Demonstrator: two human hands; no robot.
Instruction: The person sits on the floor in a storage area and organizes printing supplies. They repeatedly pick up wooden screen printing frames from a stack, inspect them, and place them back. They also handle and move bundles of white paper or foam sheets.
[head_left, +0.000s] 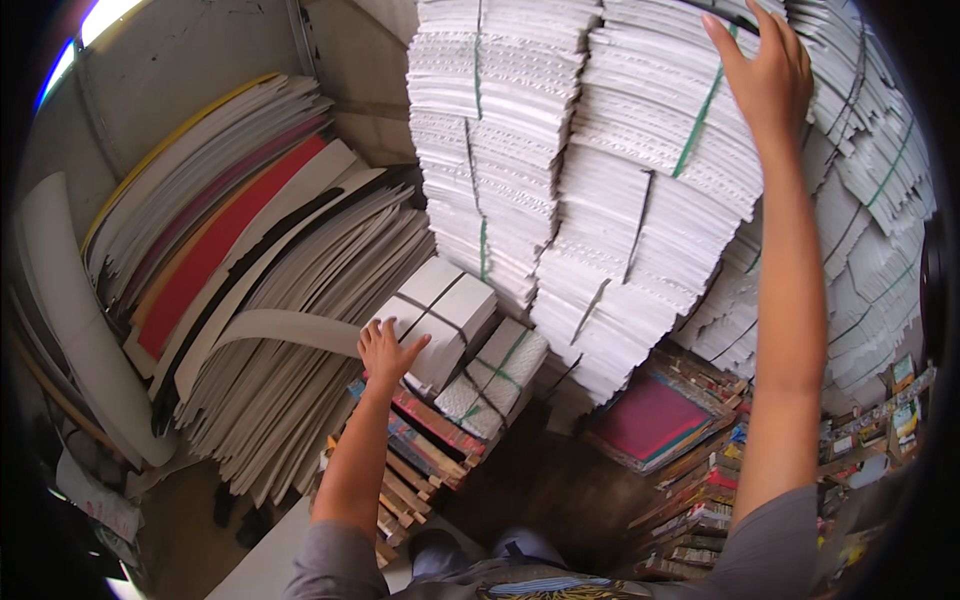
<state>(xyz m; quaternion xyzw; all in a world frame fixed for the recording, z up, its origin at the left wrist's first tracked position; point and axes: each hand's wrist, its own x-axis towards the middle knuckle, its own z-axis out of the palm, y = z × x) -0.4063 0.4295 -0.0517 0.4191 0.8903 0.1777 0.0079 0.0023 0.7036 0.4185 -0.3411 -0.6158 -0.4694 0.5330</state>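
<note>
My left hand [388, 352] is open, fingers spread, at the near-left edge of a white bundle [440, 300] tied with crossed black straps. Whether it presses on the bundle or only hovers beside it I cannot tell. My right arm reaches far up to a tall stack of white sheets [650, 185] bound with green and black straps. There my right hand [775, 80] is open, thumb and fingers apart, near the top of the stack. A dark strap runs close to its fingertips. A smaller strapped white bundle [495, 375] lies beside the first one.
Another tall white stack [490, 140] stands to the left. Large curved boards, one red [225, 235], lean at the left wall. Wooden frames [405, 465] are piled under the small bundles. A pink-red framed panel [650, 415] and more stacked frames [700, 520] lie at lower right.
</note>
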